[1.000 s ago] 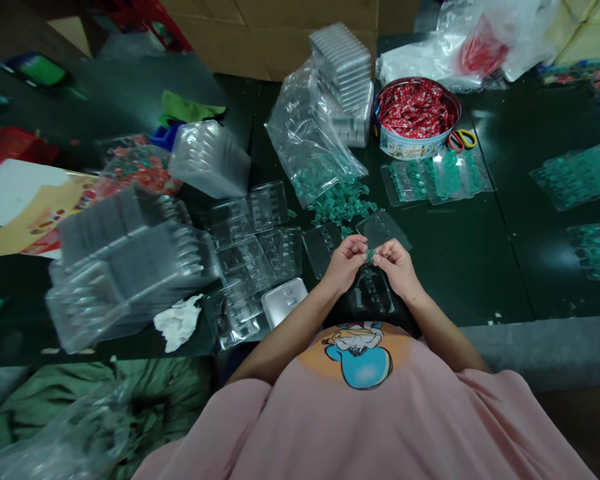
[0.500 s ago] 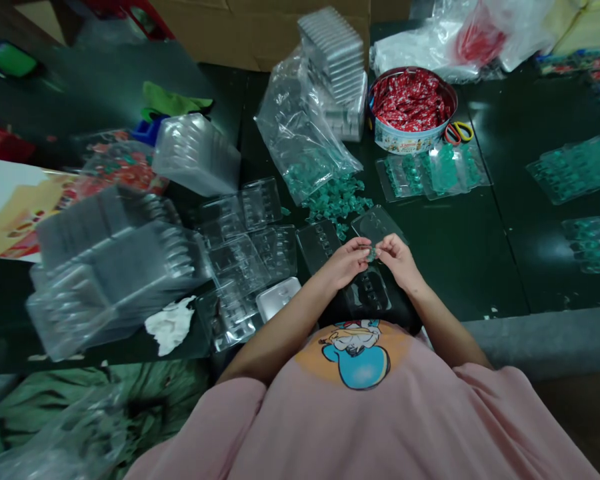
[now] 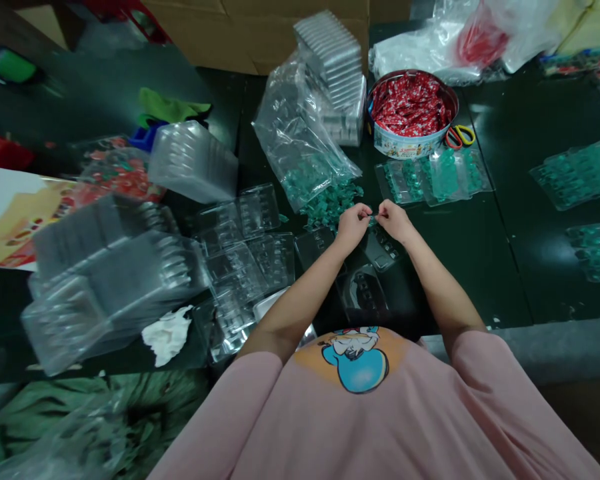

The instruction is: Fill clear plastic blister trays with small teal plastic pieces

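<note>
My left hand is closed in a pinch at the edge of a pile of small green translucent plastic pieces. Close to its right, my right hand also pinches, fingertips almost meeting those of the left. A bit of green shows between and below the fingertips; whether it is gripped or lies beneath, I cannot tell. Under and in front of the hands are clear plastic blister trays: one below the right hand, another by the body, and a third partly behind the left forearm.
More clear trays and tall tray stacks stand to the left. A clear bag lies beyond the pile. Behind on the right are a round tin of red packets, scissors and green-filled trays. Crumpled tissue lies front left.
Both hands have moved forward, away from my body, to the edge of the green pile. The tray beneath them, partly covered before, now shows more fully.
</note>
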A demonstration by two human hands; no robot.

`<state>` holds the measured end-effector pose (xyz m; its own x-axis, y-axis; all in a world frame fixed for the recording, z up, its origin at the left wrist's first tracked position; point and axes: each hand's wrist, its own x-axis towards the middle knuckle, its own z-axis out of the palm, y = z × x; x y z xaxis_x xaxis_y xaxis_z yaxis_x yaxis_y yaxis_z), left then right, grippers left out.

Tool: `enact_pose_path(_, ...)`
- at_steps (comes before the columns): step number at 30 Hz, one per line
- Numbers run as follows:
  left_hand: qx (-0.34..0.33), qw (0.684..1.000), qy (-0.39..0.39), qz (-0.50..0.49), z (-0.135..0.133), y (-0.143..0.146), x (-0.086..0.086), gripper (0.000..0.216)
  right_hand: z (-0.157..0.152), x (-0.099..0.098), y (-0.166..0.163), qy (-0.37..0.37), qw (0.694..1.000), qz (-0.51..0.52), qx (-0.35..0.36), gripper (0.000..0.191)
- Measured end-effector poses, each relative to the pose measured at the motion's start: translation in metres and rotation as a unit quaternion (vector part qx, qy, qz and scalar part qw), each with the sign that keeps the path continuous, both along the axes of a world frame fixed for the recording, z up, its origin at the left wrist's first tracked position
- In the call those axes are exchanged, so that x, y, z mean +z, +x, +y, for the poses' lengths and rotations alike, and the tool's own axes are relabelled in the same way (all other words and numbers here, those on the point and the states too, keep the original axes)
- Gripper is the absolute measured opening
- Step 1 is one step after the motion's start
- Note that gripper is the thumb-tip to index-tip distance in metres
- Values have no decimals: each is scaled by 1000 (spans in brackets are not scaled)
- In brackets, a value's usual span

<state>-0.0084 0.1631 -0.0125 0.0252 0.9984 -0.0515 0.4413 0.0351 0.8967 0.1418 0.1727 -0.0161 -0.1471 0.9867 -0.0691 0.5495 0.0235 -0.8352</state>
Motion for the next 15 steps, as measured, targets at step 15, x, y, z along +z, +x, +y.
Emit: enact_pose_path(15,-28,967,41,250,2,8,-20,28,5,0,-16,-27,973,-227,20,14)
